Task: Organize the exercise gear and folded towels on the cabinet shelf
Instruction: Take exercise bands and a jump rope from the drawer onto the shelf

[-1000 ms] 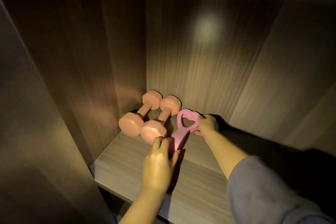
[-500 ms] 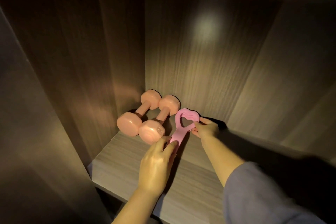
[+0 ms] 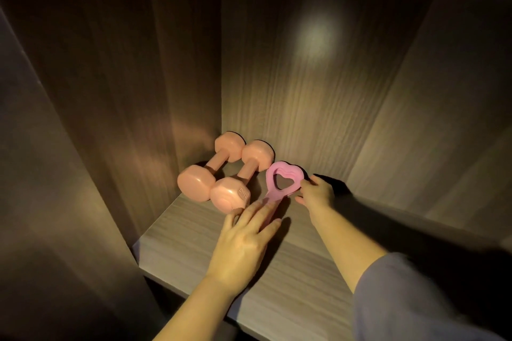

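Observation:
Two pink dumbbells lie side by side at the back left corner of the wooden shelf [image 3: 291, 279], the left dumbbell [image 3: 212, 165] against the side wall and the right dumbbell [image 3: 242, 174] beside it. A pink resistance band with a heart-shaped handle [image 3: 285, 181] lies just right of them. My left hand [image 3: 245, 241] rests with straight fingers on the band's near end. My right hand [image 3: 315, 194] touches the right edge of the heart handle with its fingertips. No towels are in view.
The cabinet's left wall [image 3: 105, 119], back panel [image 3: 318, 91] and right wall [image 3: 443, 133] close in the dim shelf. The shelf's right half lies in deep shadow. Its front edge runs from the lower left toward the right.
My left hand has flattened, its fingers now straight on the band's near end. My right hand has slipped off the heart handle to its right edge. The band lies lower on the shelf.

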